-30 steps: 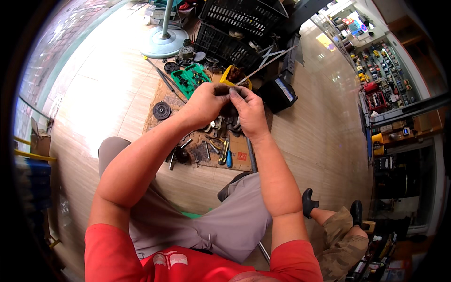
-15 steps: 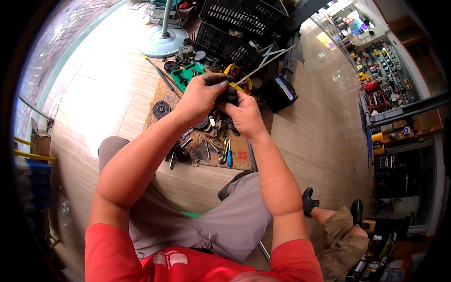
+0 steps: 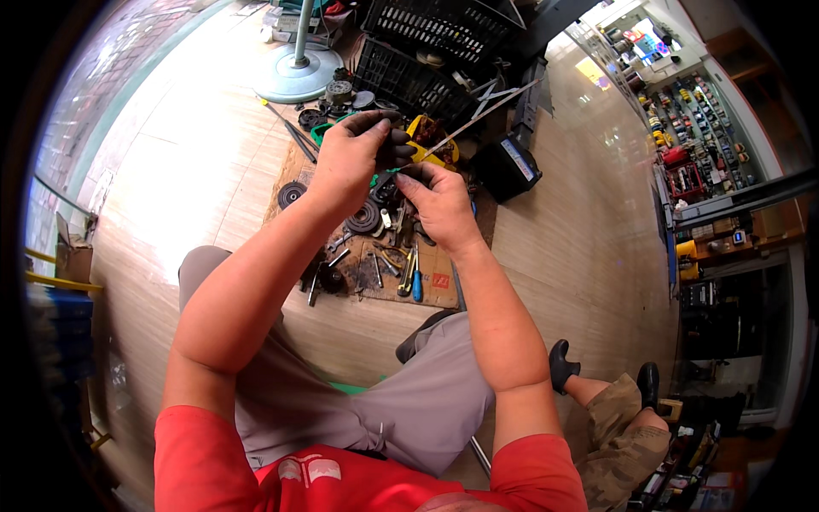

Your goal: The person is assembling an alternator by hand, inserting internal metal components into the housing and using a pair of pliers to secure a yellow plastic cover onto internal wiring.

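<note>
Hands that touch half a second earlier are now apart: the left hand [image 3: 351, 160] is higher and further left, while the right hand [image 3: 442, 205] is slightly lower. Left fingers curl loosely, thumb raised close to the index finger; whether they grip anything cannot be told. Right thumb and forefinger come nearly together, the other fingers folded; any small thing between them is too dark to make out. Small green bits [image 3: 375, 180] show between the hands, beside the right thumb tip, held or merely behind it.

Below lies a cardboard sheet [image 3: 439, 297] strewn with a dark round ribbed part [image 3: 365, 218], loose metal pieces and a blue-handled screwdriver [image 3: 417, 286]. A yellow container [image 3: 450, 154] sits just beyond the right hand.

Both hands are raised over this clutter with dark-smudged fingertips, so anything small in a light pinch could slip, likely because of grime. Dropped, it could vanish among similar dark parts, or roll off the cardboard onto the tiled floor [image 3: 580, 239].
</note>
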A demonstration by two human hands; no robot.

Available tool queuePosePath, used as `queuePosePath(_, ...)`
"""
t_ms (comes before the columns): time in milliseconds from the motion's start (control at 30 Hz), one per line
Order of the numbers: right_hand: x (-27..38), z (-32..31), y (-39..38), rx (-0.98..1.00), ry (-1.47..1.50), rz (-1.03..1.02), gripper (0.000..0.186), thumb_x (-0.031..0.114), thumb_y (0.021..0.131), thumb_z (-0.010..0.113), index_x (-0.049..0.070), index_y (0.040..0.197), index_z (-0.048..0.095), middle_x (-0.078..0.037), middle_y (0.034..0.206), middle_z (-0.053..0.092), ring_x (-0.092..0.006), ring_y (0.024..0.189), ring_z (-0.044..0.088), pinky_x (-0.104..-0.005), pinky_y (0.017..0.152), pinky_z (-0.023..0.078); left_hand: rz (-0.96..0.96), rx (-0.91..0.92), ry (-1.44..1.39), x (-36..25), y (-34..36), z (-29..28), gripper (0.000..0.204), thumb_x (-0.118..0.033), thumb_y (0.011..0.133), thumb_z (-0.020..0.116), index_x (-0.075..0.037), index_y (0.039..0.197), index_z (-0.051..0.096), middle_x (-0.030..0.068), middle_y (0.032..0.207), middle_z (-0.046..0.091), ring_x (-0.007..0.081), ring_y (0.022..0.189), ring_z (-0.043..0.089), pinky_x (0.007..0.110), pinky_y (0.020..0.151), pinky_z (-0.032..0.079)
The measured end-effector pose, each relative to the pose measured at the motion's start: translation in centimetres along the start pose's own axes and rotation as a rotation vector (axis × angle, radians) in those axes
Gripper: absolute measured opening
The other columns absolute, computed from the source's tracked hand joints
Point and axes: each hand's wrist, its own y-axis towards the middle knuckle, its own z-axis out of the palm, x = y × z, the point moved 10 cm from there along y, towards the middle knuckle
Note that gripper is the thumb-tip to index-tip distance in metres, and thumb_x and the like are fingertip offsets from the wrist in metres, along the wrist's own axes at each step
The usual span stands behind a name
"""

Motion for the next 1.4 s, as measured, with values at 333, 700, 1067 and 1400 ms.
queuePosePath(333,0.6,0.4,-0.3,0.036,-0.145,-0.030,0.018,0.005,0.089,0.063,-0.002,0.105,0.067,-0.001,0.091,0.068,-0.0068,0.081,0.057,-0.0240,0.074,0.049,-0.090,0.033,-0.045,0.9,0.1,0.0,0.027,-0.012,0.096,0.051,0.007,0.116,0.052,0.0144,0.090,0.064,0.0224,0.074,0.066,0.032,0.068,0.057)
queuePosePath(700,0.8,0.4,-0.4,0.119,-0.291,-0.123,0.018,0.006,0.088,0.064,-0.001,0.104,0.068,-0.002,0.088,0.069,-0.0056,0.080,0.057,-0.0254,0.076,0.049,-0.186,0.095,0.021,2.0,0.1,0.1,0.024,-0.014,0.097,0.051,0.004,0.113,0.052,0.0118,0.085,0.064,0.0191,0.067,0.063,0.030,0.062,0.054)
queuePosePath(1067,1.3,0.4,-0.6,0.141,-0.373,-0.157,0.019,0.007,0.086,0.066,0.000,0.103,0.068,-0.004,0.084,0.069,-0.0060,0.078,0.056,-0.0270,0.074,0.049,-0.194,0.108,0.000,2.3,0.0,0.4,0.025,-0.014,0.097,0.050,0.006,0.113,0.052,0.0110,0.084,0.063,0.0192,0.067,0.064,0.030,0.061,0.055)
queuePosePath(1400,2.3,-0.3,-0.9,0.159,-0.874,-0.220,0.013,0.010,0.081,0.068,-0.001,0.088,0.067,-0.021,0.082,0.064,-0.0360,0.077,0.063,-0.0404,0.069,0.050,-0.221,0.320,0.590,3.4,-1.3,2.2,0.022,-0.015,0.095,0.055,0.003,0.105,0.064,0.0033,0.085,0.065,0.0097,0.072,0.060,0.025,0.064,0.050)
